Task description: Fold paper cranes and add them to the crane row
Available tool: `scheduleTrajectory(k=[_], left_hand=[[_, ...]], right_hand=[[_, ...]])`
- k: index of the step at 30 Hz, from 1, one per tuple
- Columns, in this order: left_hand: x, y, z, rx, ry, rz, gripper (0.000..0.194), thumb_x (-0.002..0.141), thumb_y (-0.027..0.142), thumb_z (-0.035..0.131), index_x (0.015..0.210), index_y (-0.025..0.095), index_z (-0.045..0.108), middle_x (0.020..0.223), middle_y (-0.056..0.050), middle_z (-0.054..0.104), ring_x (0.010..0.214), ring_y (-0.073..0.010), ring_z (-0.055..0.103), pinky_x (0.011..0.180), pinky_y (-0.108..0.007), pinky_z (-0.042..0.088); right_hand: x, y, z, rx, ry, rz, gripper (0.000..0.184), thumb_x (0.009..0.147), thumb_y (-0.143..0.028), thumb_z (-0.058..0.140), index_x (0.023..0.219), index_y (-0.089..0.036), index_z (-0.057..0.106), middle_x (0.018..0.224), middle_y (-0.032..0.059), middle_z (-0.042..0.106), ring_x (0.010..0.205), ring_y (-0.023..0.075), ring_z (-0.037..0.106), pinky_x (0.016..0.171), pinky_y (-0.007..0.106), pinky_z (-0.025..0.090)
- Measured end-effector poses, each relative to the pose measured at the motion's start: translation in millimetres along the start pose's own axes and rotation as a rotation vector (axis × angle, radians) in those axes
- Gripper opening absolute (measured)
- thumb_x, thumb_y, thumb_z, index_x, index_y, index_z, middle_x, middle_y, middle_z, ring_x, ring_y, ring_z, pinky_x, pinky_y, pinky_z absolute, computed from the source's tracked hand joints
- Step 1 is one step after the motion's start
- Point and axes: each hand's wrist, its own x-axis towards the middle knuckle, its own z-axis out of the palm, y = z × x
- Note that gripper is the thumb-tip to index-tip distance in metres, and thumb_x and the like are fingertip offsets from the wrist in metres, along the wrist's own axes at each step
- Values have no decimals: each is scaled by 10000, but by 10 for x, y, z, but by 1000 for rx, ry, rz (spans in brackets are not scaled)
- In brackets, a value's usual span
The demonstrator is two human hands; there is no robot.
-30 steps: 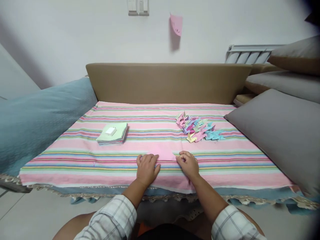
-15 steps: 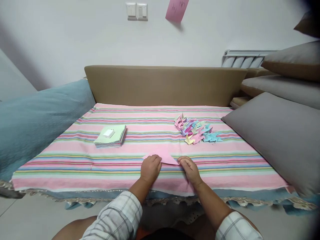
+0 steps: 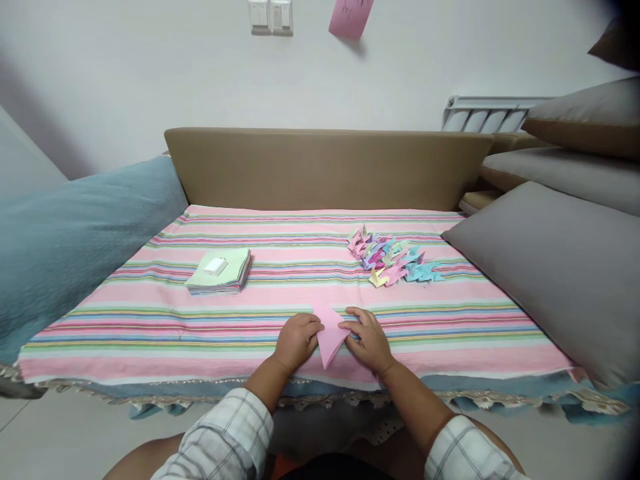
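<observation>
a pale wall backs a low bed covered with a pink striped sheet, with a tan headboard along its far side. near the front edge of the bed lies a pink paper, folded into a pointed shape with its tip turned toward the person. the left hand rests curled against the paper's left edge, its fingers bent down onto it. the right hand presses on the paper's right edge, thumb and fingertips closed over the fold. both hands touch the paper, which lies between them on the sheet; whether either pinches it off the surface cannot be told. checked shirt sleeves show at the bottom of the view.

beyond the paper and to its left sits a stack of coloured paper squares, green on top, with a small white object lying on it. beyond the paper and to its right is a heap of folded paper cranes in pink, blue, yellow and purple. far left of the paper lies a blue-green blanket; far right, grey cushions are piled. on the wall above the headboard are a light switch and a pink note.
</observation>
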Motion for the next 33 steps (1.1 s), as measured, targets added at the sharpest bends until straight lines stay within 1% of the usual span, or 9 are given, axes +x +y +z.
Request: scheduleTrajectory(k=[4, 9, 11, 16, 18, 23, 27, 30, 33], left_hand=[[-5, 14, -73, 4, -13, -84, 132, 741, 188, 590, 835, 230, 673, 928, -41, 680, 878, -188, 587, 796, -356, 442], [9, 66, -123, 26, 28, -214, 34, 710, 244, 643, 730, 223, 661, 910, -31, 685, 887, -198, 580, 804, -368, 413], [13, 70, -123, 13, 40, -240, 46, 707, 263, 659, 692, 220, 658, 908, -27, 687, 894, -197, 582, 810, -364, 408], [25, 61, -110, -21, 45, -280, 196, 772, 365, 622, 643, 226, 676, 879, -20, 690, 875, -182, 591, 807, -353, 407], [32, 63, -101, -19, 47, -302, 225, 790, 375, 600, 641, 229, 684, 867, -20, 690, 859, -177, 593, 797, -349, 410], [57, 84, -65, 8, 65, -373, 258, 792, 359, 585, 595, 219, 673, 867, -20, 692, 849, -179, 596, 794, -357, 409], [85, 110, -45, 48, 91, -437, 251, 764, 350, 605, 557, 216, 649, 863, -14, 689, 847, -189, 594, 789, -369, 401], [97, 127, -42, 82, 87, -449, 239, 746, 331, 619, 541, 208, 608, 845, -8, 679, 849, -191, 587, 795, -365, 390], [95, 139, -45, 108, 64, -445, 199, 737, 310, 625, 581, 200, 568, 799, -6, 653, 829, -183, 574, 801, -349, 383]], right_hand=[[6, -9, -6, 9, -11, 34, 243, 730, -218, 542, 926, -259, 679, 1198, 53, 526, 1113, 239, 451, 953, 398, 359], [9, -23, -4, 48, 32, 63, 132, 739, -251, 563, 826, -235, 660, 1162, 63, 542, 1086, 232, 468, 925, 377, 379], [13, -34, -7, 55, 53, 77, 113, 763, -278, 556, 799, -231, 653, 1152, 64, 546, 1081, 226, 472, 918, 368, 381], [44, -55, -9, 48, 57, 131, 188, 819, -356, 514, 760, -221, 631, 1137, 69, 554, 1076, 223, 475, 904, 371, 385], [66, -60, -5, 45, 45, 169, 219, 832, -375, 495, 743, -221, 622, 1132, 66, 560, 1074, 222, 478, 895, 373, 390], [126, -78, 29, 44, 56, 268, 259, 825, -414, 496, 680, -225, 595, 1114, 48, 576, 1019, 220, 505, 853, 367, 406], [164, -86, 75, 33, 84, 312, 274, 810, -430, 511, 637, -229, 582, 1072, 40, 592, 966, 221, 515, 832, 368, 410], [183, -91, 96, 19, 95, 324, 276, 801, -431, 518, 621, -230, 576, 1049, 37, 598, 941, 220, 517, 817, 367, 409], [192, -100, 97, 4, 92, 335, 267, 800, -421, 518, 622, -229, 572, 1046, 31, 599, 938, 218, 516, 809, 361, 406]])
